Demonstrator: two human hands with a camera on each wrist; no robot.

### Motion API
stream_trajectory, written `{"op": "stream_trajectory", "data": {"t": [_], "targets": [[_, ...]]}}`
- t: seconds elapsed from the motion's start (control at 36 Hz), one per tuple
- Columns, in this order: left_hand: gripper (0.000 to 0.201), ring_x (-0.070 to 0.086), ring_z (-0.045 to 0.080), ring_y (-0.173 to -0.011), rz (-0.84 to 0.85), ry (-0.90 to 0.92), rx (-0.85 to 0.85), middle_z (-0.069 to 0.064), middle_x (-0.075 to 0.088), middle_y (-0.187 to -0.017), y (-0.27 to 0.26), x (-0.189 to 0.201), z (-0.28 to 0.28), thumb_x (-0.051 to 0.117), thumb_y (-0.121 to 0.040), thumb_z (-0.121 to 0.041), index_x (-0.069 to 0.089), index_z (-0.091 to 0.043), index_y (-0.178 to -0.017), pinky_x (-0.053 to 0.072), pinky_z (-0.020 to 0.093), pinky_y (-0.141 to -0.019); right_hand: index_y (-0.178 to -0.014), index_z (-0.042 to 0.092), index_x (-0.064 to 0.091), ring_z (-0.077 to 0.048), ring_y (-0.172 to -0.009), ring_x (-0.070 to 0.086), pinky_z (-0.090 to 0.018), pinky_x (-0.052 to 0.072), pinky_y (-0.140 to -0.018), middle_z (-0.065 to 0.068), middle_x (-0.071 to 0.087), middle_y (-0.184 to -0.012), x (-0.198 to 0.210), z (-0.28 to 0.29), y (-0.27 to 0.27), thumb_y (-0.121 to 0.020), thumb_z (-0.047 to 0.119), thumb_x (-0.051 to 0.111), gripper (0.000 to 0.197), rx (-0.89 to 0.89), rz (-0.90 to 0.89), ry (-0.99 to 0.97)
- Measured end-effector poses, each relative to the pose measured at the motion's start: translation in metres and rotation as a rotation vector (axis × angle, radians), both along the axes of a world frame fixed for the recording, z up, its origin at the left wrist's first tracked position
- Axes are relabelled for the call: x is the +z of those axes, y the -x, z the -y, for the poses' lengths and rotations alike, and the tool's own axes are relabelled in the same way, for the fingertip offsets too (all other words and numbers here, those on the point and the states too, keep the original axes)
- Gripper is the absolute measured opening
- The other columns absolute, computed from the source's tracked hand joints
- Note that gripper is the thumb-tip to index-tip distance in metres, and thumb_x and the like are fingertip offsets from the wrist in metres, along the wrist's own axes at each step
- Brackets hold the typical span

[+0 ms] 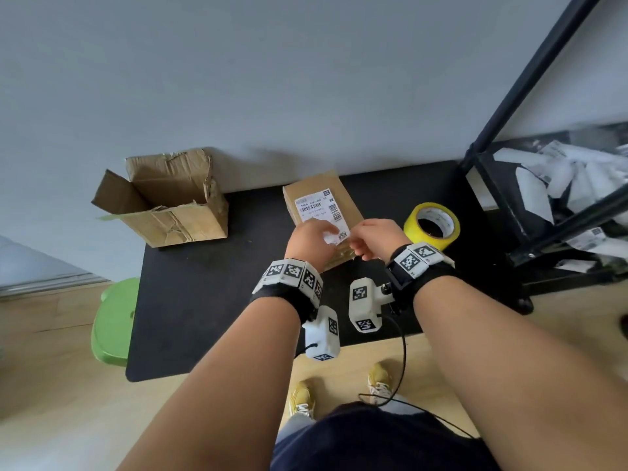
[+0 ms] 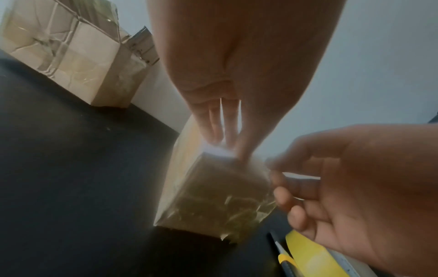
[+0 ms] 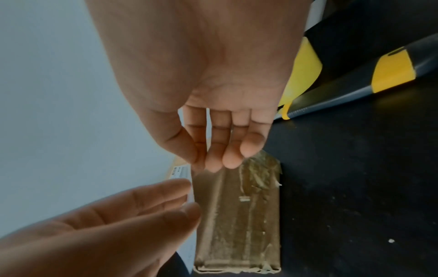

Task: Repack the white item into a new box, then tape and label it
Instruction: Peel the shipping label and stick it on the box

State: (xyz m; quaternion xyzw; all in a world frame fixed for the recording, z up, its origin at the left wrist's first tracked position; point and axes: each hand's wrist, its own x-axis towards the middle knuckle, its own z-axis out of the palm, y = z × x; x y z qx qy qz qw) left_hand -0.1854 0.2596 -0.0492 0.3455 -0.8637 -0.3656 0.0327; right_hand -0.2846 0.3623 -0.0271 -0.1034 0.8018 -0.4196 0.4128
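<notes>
A closed brown box [image 1: 343, 198], its end taped over, lies on the black table [image 1: 204, 300] with a white shipping label [image 1: 314, 207] on its top. My left hand [image 1: 311, 239] lies flat on the near part of the label, and its straight fingers [image 2: 220, 131] press down on it. My right hand [image 1: 368, 239] hovers at the box's near right corner, fingers loosely bent, with the fingertips [image 3: 213, 161] at the box's top edge beside the label [image 3: 180, 171]. Nothing shows between its fingers. The white item is out of sight.
A torn, open old box [image 1: 170, 202] stands at the back left. On the right sits a yellow tape roll [image 1: 432, 226], with a yellow and grey utility knife [image 3: 391, 71] beside it. A black rack [image 1: 530, 185] holds white parcels. A green stool [image 1: 114, 321] stands left of the table.
</notes>
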Motion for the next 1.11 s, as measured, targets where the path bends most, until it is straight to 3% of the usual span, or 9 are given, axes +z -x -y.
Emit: {"op": "stream_trajectory", "data": {"t": [0.11, 0.28, 0.47, 0.78, 0.97, 1.11], "targets": [[0.029, 0.048, 0.017, -0.119, 0.013, 0.056, -0.029, -0.003, 0.060, -0.122, -0.002, -0.008, -0.002, 0.067, -0.082, -0.014, 0.069, -0.024, -0.109, 0.040, 0.031, -0.102, -0.074, 0.006, 0.065, -0.017, -0.054, 0.054, -0.026, 0.045, -0.052, -0.007, 0.063, -0.065, -0.010, -0.004, 0.002, -0.082, 0.009, 0.059, 0.010, -0.021, 0.032, -0.031], [0.031, 0.049, 0.015, -0.118, -0.003, 0.085, -0.024, -0.004, 0.060, -0.120, -0.003, -0.010, -0.004, 0.070, -0.080, -0.015, 0.069, -0.022, -0.110, 0.041, 0.032, -0.102, -0.081, 0.006, 0.067, -0.015, -0.056, 0.055, -0.025, 0.046, -0.054, -0.006, 0.066, -0.069, -0.021, -0.007, 0.003, -0.088, 0.011, 0.063, 0.010, -0.029, 0.067, -0.011], [0.030, 0.047, 0.014, -0.121, 0.029, 0.104, -0.057, -0.005, 0.058, -0.125, -0.002, -0.010, -0.002, 0.067, -0.082, -0.012, 0.069, -0.022, -0.111, 0.039, 0.031, -0.104, -0.087, 0.007, 0.065, -0.016, -0.064, 0.055, -0.028, 0.049, -0.065, -0.005, 0.062, -0.071, -0.024, -0.007, 0.002, -0.092, 0.012, 0.060, 0.008, 0.047, -0.020, -0.013], [0.028, 0.051, 0.016, -0.119, 0.070, 0.093, -0.102, -0.004, 0.059, -0.126, -0.001, -0.003, 0.003, 0.068, -0.085, -0.017, 0.070, -0.022, -0.112, 0.041, 0.034, -0.105, -0.070, 0.017, 0.058, -0.014, -0.059, 0.049, -0.034, 0.045, -0.074, 0.000, 0.056, -0.063, -0.025, -0.003, -0.002, -0.092, 0.014, 0.055, 0.023, 0.112, -0.113, -0.036], [0.025, 0.054, 0.016, -0.115, 0.090, 0.088, -0.091, -0.004, 0.061, -0.123, -0.001, 0.003, -0.001, 0.068, -0.085, -0.024, 0.071, -0.025, -0.110, 0.044, 0.034, -0.101, -0.072, 0.006, 0.065, -0.019, -0.059, 0.054, -0.028, 0.047, -0.063, -0.009, 0.062, -0.066, -0.019, -0.005, 0.001, -0.087, 0.004, 0.062, 0.015, -0.009, 0.037, 0.052], [0.023, 0.060, 0.020, -0.108, 0.047, 0.063, -0.036, 0.003, 0.066, -0.115, -0.003, 0.006, -0.003, 0.066, -0.086, -0.021, 0.071, -0.019, -0.108, 0.048, 0.031, -0.091, -0.074, 0.003, 0.066, -0.021, -0.060, 0.059, -0.029, 0.051, -0.064, -0.013, 0.066, -0.070, -0.020, -0.006, 0.004, -0.085, 0.000, 0.062, 0.012, -0.035, 0.082, 0.087]]}}
